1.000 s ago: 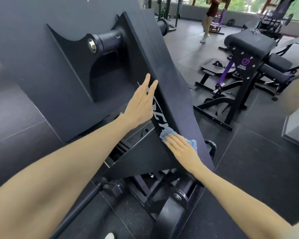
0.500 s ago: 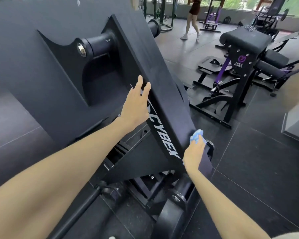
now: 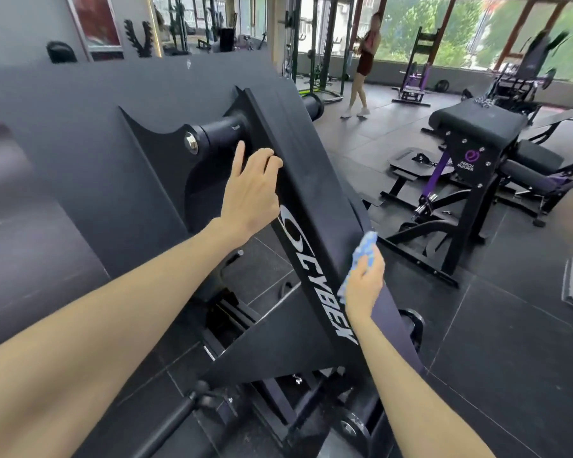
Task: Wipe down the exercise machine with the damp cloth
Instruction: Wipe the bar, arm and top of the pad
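The right hand (image 3: 363,285) keeps its grip pinched on the damp cloth (image 3: 361,256): the fingers curl around the blue bundle and press it against the right edge of the slanted black panel (image 3: 298,166) of the exercise machine. The cloth is bunched, probably so that it follows the narrow edge and does not slip out. The left hand (image 3: 250,190) is higher on the same panel, its fingers hooked over the left edge above the white logo (image 3: 315,272); this grip seems to steady the body, or the panel, against the wiping pressure. The panel leans away, so both arms reach forward. Beside it stands a large dark plate (image 3: 80,153) with a round axle (image 3: 219,133). Behind, on the dark floor (image 3: 510,325), there is a padded bench machine (image 3: 477,127), and a person (image 3: 361,67) walks near the windows.
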Demonstrator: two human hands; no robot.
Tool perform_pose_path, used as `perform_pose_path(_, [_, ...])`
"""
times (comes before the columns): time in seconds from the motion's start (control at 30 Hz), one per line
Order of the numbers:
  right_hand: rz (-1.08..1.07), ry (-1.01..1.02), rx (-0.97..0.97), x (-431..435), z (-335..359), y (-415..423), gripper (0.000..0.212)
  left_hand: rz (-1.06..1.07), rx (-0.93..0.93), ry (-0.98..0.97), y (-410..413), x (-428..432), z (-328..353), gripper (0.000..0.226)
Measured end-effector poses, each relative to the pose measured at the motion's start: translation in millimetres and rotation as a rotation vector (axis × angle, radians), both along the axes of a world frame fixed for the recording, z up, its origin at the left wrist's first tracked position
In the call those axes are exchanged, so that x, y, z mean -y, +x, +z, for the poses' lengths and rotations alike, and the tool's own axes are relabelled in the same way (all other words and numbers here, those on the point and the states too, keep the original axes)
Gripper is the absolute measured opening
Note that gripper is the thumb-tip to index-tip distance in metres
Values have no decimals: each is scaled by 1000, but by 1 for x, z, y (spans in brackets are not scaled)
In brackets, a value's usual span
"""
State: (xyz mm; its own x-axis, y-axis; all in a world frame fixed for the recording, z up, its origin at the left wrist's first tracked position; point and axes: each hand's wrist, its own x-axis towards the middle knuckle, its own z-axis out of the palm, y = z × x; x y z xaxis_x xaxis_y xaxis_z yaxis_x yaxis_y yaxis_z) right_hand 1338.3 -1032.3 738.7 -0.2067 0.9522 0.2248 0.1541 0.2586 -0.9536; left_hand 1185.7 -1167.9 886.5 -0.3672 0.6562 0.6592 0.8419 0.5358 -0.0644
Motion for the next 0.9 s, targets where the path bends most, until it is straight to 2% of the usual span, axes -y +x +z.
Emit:
perform_pose_path(0.07, [-119,-161,63,-16,10,-13,37,47,-34,37,-17,9,32,41])
perform_pose_path(0.1, [-103,-156,77,-16,28,-30,37,68,-36,50,-24,12,47,39])
perform_pose_path(0.17, [57,14,42,-5,73,-74,36,119,-9,47,-34,16,67,38])
perform_pose_path(0.23, [230,284,-24,14,121,-119,34,158,25,62,-46,19,80,39])
perform_pose_path(0.3, [287,466,-37,28,159,-156,32,170,82,74,-58,28,91,38])
perform_pose_path(0.4, [280,539,1,26,203,-193,33,155,245,87,-79,44,98,38])
perform_pose_path(0.5, [330,677,15,21,232,-215,31,174,486,-7,-100,50,95,33])
perform_pose_path(0.53, [353,743,63,20,240,-223,28,174,558,-48,-105,50,93,33])
perform_pose_path(0.6, [373,819,288,14,256,-239,27,151,630,-82,-115,47,86,35])
perform_pose_path(0.7, [445,699,640,1,278,-253,29,102,602,-63,-125,46,83,33])
perform_pose_path(0.77, [510,624,826,-6,293,-259,25,95,624,-119,-129,46,89,32])
perform_pose_path(0.9, [591,488,1029,-10,314,-264,18,117,618,-222,-128,42,99,25])
